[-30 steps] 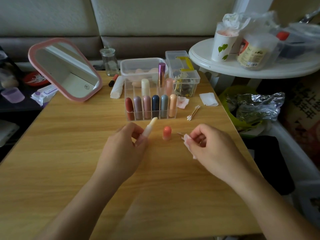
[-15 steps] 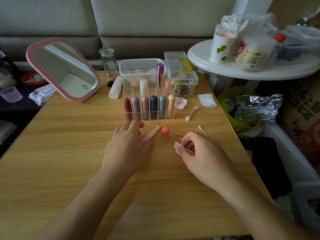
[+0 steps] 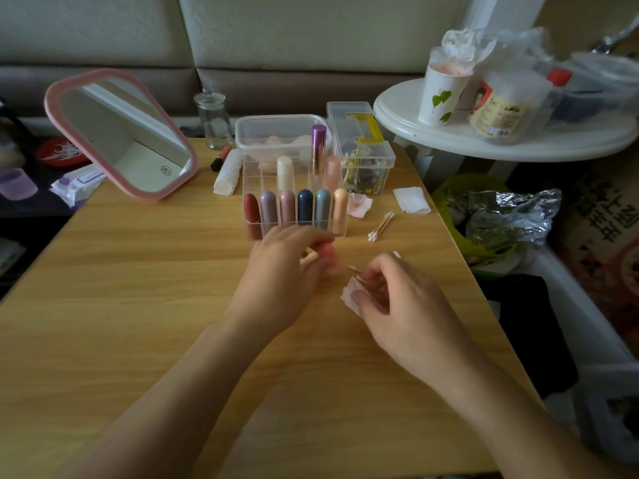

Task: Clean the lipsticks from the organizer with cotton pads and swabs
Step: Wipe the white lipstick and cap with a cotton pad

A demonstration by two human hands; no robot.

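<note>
A clear organizer (image 3: 247,174) stands mid-table with several lipsticks upright in it. Just in front of it, my left hand (image 3: 280,274) holds a cream lipstick (image 3: 308,257) and its fingers close round the coral cap (image 3: 328,252). To the right, my right hand (image 3: 390,299) pinches a stained cotton pad (image 3: 349,295) together with a cotton swab (image 3: 354,270). Both hands hover low over the wooden table (image 3: 138,305).
Loose swabs (image 3: 380,227), a used pad (image 3: 359,205) and a clean pad (image 3: 411,200) lie right of the organizer. A pink mirror (image 3: 121,133), a glass jar (image 3: 212,119) and plastic boxes (image 3: 363,146) stand behind. A white side table (image 3: 518,140) and a bin (image 3: 484,219) are on the right.
My left hand lowered the cream lipstick toward the table, then reached right and took hold of the coral cap. My right hand shifted slightly left, still pinching the pad and swab.
</note>
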